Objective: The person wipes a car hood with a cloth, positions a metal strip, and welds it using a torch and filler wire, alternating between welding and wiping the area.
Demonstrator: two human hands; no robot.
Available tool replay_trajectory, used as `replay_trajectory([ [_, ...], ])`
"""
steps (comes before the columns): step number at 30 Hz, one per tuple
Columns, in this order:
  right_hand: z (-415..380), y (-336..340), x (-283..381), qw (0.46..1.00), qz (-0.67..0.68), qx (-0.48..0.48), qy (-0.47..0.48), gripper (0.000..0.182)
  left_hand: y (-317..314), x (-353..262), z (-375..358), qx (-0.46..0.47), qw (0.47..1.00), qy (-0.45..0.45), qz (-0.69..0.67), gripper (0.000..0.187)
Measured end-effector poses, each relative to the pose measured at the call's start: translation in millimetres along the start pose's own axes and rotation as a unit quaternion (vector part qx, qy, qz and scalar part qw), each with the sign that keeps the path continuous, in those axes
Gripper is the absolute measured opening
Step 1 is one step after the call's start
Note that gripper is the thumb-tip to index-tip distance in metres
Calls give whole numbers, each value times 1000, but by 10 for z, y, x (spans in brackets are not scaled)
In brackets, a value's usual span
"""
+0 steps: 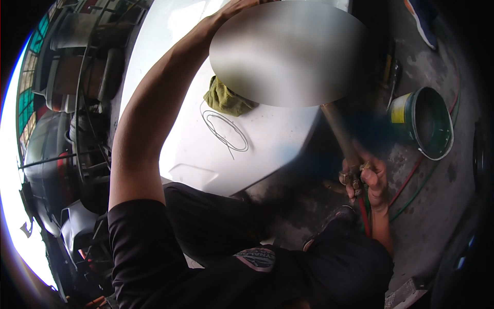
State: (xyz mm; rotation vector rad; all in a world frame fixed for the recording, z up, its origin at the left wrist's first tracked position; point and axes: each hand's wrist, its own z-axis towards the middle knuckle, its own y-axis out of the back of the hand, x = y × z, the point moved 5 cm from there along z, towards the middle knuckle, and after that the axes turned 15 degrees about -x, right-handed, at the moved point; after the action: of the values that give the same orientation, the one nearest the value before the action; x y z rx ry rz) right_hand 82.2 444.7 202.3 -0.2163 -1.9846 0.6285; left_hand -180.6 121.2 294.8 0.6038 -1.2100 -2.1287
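Long dull-metal torch-like tool (340, 135) held beyond the lower right edge of a smooth white panel (267, 144), over dark floor. Its knobbed valve end is gripped by the right hand (374, 177), fingers curled round the fittings, thumb close to a small brass-coloured knob (366, 166). Far end of tube lost in blur. Judged best: knob turned in small amounts, tool steadied by the remaining fingers, tip directed clear of panel and cloth, hoses left slack.

Red rubber hose (364, 219) led down from the valve end. Left hand (246, 5) placed at the panel's upper edge, cut off by frame and blur; grip cannot be told. On the panel: crumpled olive-green cloth (226, 99), looped thin grey wire (222, 138) just beside it. Yellow-labelled green bucket (410, 116) seen farther right.
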Motion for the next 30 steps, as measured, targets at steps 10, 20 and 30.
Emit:
replay_trajectory([
  [10,13,-10,-1,1000,9,6,0,62,-203,256,-19,-51,996,49,-52,22],
  [20,42,-41,-35,1000,23,4,-6,61,-27,69,-6,-79,996,24,-20,21],
  [30,58,-42,-36,1000,22,7,-5,62,-47,93,-8,-80,996,37,-35,20],
])
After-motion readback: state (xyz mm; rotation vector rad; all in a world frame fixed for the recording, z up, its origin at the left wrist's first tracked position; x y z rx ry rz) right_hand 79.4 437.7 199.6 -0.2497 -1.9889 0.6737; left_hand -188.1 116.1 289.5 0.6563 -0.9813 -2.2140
